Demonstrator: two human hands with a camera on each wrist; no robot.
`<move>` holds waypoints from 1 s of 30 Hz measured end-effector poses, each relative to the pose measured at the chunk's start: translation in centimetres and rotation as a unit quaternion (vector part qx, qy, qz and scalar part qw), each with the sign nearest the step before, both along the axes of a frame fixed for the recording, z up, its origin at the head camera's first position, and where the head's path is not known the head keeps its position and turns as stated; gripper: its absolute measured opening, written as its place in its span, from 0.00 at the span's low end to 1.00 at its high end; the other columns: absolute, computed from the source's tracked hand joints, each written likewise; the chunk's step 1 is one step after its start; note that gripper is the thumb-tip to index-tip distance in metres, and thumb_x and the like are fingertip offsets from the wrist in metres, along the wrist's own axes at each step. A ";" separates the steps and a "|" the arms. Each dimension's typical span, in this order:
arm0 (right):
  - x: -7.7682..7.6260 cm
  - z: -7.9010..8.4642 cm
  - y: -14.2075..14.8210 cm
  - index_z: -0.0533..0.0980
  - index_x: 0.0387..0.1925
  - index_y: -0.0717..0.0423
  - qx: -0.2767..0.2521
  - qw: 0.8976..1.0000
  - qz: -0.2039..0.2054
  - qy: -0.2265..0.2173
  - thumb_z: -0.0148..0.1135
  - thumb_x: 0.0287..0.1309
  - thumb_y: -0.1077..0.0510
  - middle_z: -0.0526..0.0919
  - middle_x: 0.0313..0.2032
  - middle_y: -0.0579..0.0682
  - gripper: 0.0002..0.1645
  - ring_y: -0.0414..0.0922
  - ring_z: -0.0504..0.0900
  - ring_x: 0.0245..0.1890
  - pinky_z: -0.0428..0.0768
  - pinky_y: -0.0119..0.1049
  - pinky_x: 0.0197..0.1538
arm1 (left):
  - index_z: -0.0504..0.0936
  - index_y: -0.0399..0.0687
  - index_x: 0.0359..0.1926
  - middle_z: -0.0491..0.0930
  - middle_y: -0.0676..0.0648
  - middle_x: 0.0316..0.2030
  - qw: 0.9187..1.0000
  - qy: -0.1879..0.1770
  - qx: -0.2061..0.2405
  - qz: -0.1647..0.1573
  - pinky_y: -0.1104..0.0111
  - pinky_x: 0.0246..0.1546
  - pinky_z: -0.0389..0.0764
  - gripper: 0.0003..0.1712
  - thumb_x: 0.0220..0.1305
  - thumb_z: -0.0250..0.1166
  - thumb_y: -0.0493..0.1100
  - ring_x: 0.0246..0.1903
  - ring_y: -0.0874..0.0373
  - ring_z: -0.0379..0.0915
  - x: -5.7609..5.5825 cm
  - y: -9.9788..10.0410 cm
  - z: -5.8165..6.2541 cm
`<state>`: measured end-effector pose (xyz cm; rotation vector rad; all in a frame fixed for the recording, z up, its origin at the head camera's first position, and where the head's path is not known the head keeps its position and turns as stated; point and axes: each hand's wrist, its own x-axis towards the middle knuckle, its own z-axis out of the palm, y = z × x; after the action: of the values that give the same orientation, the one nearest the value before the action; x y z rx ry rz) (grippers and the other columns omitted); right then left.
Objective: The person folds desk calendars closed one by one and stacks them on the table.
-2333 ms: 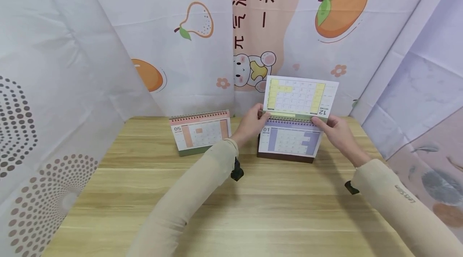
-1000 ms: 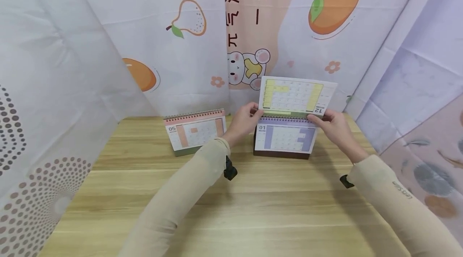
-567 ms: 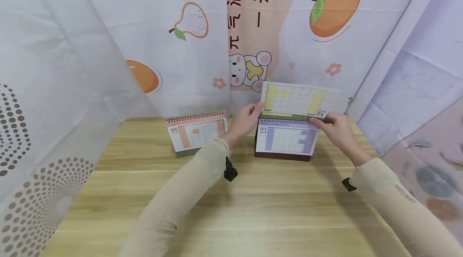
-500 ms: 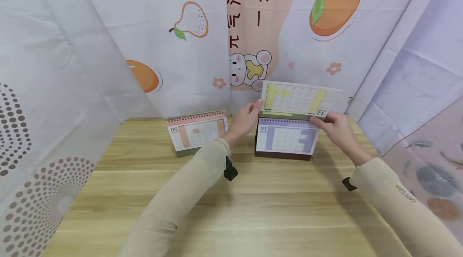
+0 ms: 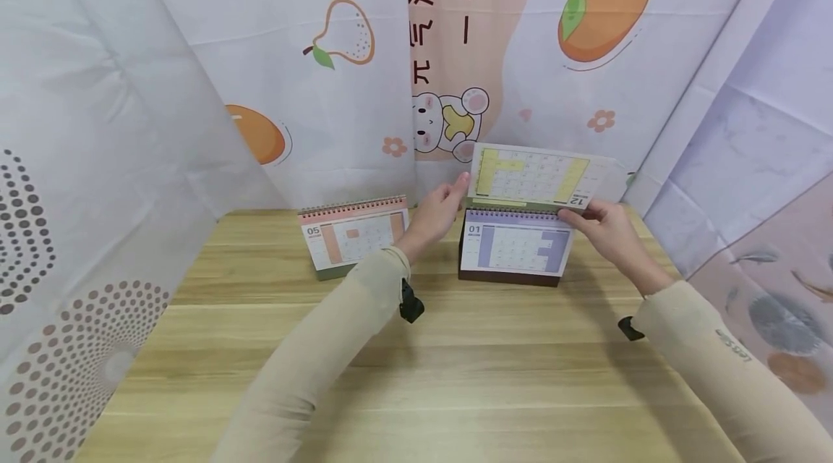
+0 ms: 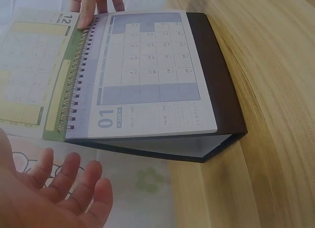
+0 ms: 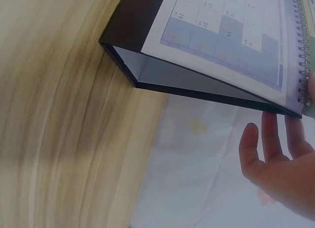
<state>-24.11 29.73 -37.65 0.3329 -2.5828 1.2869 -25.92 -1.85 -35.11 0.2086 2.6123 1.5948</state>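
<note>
A spiral-bound desk calendar (image 5: 517, 249) stands on its dark base at the table's right rear, purple page 01 facing front. Its flipped-over pages, with yellow-green page 12 (image 5: 530, 177) uppermost, rise above the coil upside down. My right hand (image 5: 608, 235) pinches the calendar at the coil's right end, thumb on the green strip and fingers behind. Beside the left edge, my left hand (image 5: 434, 215) holds nothing; in the left wrist view its loosely bent fingers (image 6: 66, 176) are apart from the calendar. The right wrist view shows the right hand's fingers (image 7: 270, 139) beneath the coil edge.
A second desk calendar (image 5: 354, 235) with a pink page 05 and a green base stands to the left, partly behind the left forearm. Printed cloth (image 5: 338, 137) hangs behind the wooden table (image 5: 455, 376) and along both sides.
My left hand has let go of the calendar's left coil end and drawn slightly left, its thumb lifted. The upper pages lean and fan a little. My right hand keeps its hold.
</note>
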 end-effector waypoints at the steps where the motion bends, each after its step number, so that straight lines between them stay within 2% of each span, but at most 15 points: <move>1: 0.0 0.0 0.0 0.80 0.58 0.61 -0.001 1.000 0.001 0.000 0.67 0.68 0.53 0.85 0.51 0.60 0.23 0.27 0.80 0.42 0.77 0.21 0.43 | 0.79 0.51 0.48 0.78 0.47 0.34 1.000 -0.002 -0.002 0.000 0.58 0.38 0.75 0.47 0.65 0.35 0.84 0.34 0.53 0.73 0.0 -0.1 0.0; 6: -0.2 -0.2 0.1 0.81 0.57 0.62 0.006 1.000 -0.002 0.005 0.68 0.67 0.54 0.87 0.50 0.54 0.22 0.28 0.80 0.42 0.76 0.21 0.42 | 0.80 0.53 0.45 0.79 0.50 0.37 1.000 -0.014 -0.002 -0.010 0.58 0.39 0.77 0.47 0.64 0.34 0.84 0.36 0.53 0.75 -0.1 -0.3 0.1; 9: -0.1 -0.2 0.1 0.80 0.57 0.63 0.009 1.000 0.001 0.009 0.68 0.67 0.55 0.87 0.49 0.52 0.22 0.28 0.80 0.41 0.76 0.21 0.42 | 0.80 0.50 0.41 0.80 0.48 0.36 0.999 -0.026 0.017 -0.021 0.57 0.39 0.79 0.46 0.66 0.36 0.82 0.33 0.50 0.75 -0.2 -0.4 0.2; 13: -0.1 -0.2 0.0 0.80 0.57 0.65 0.013 1.000 0.005 0.009 0.66 0.68 0.58 0.86 0.50 0.55 0.21 0.26 0.79 0.41 0.75 0.20 0.43 | 0.80 0.46 0.40 0.81 0.43 0.38 0.998 -0.043 0.029 -0.030 0.54 0.40 0.81 0.46 0.68 0.36 0.81 0.33 0.47 0.76 -0.1 -0.5 0.3; 17: 0.0 -0.3 0.0 0.79 0.58 0.67 0.011 1.000 0.011 0.008 0.66 0.68 0.60 0.85 0.51 0.57 0.21 0.26 0.79 0.42 0.76 0.20 0.43 | 0.81 0.47 0.41 0.82 0.39 0.45 0.997 -0.059 0.015 -0.042 0.55 0.41 0.81 0.48 0.66 0.35 0.82 0.39 0.43 0.79 0.1 -0.6 0.5; 20: 0.1 -0.4 0.0 0.79 0.58 0.65 0.008 1.000 0.018 0.013 0.66 0.68 0.59 0.86 0.51 0.51 0.21 0.26 0.79 0.43 0.76 0.20 0.43 | 0.81 0.48 0.42 0.81 0.40 0.46 0.996 -0.068 0.017 -0.051 0.56 0.41 0.81 0.49 0.64 0.34 0.84 0.43 0.40 0.80 0.1 -0.6 0.6; 24: 0.2 -0.3 0.2 0.80 0.56 0.64 0.003 0.999 0.027 0.018 0.67 0.68 0.58 0.86 0.48 0.41 0.20 0.27 0.80 0.43 0.76 0.20 0.44 | 0.81 0.49 0.42 0.81 0.42 0.43 0.996 -0.064 0.023 -0.063 0.57 0.40 0.80 0.50 0.63 0.33 0.85 0.43 0.40 0.80 0.0 -0.7 0.7; 30: 0.3 -0.5 0.5 0.80 0.51 0.67 -0.014 0.999 0.036 -0.014 0.64 0.70 0.54 0.83 0.42 0.33 0.19 0.26 0.79 0.44 0.80 0.24 0.44 | 0.82 0.48 0.42 0.81 0.45 0.40 0.996 -0.048 0.021 -0.073 0.56 0.40 0.81 0.50 0.65 0.33 0.84 0.41 0.40 0.80 -0.1 -0.7 0.6</move>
<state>-23.76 30.26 -38.12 0.4081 -2.5952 1.3592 -26.01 -2.52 -34.52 0.3105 2.4331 1.5711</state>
